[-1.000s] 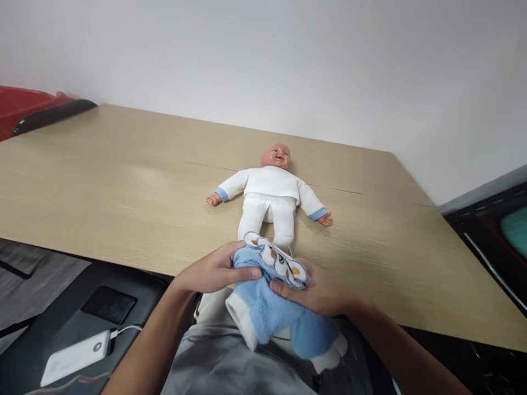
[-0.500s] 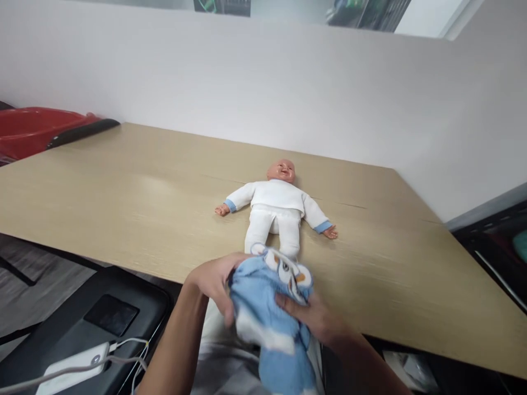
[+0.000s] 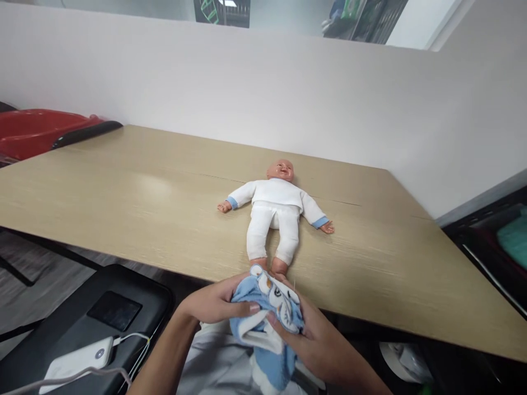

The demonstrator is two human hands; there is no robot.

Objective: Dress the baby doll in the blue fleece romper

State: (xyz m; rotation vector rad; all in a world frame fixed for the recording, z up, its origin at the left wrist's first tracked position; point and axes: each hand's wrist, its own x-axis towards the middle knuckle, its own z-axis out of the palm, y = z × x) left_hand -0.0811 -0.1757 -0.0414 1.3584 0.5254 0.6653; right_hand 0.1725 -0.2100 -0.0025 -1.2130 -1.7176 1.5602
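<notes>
Both hands grip a blue plush baby hat [image 3: 267, 307] with a stitched animal face, small round ears and a white trim, held over my lap at the table's near edge. My left hand [image 3: 220, 302] pinches its left side, thumb lying over the fabric. On the opposite side my right hand [image 3: 307, 334] is closed round it, thumb on the white trim. A blue-and-white part hangs below. Just beyond the hat lies a baby doll [image 3: 276, 206] on its back, in a white top with blue cuffs and white trousers, arms spread. Its bare feet point towards me.
The doll rests on a light wooden table [image 3: 123, 219] against a white wall. On a black chair [image 3: 152, 296] at left are a phone [image 3: 115, 310] and a white power bank [image 3: 80, 356] with cables. A red basin [image 3: 37, 129] stands at far left.
The hat has come lower and closer to me, uncovering the doll's feet. Both thumbs have shifted in to the white trim. The doll lies as before.
</notes>
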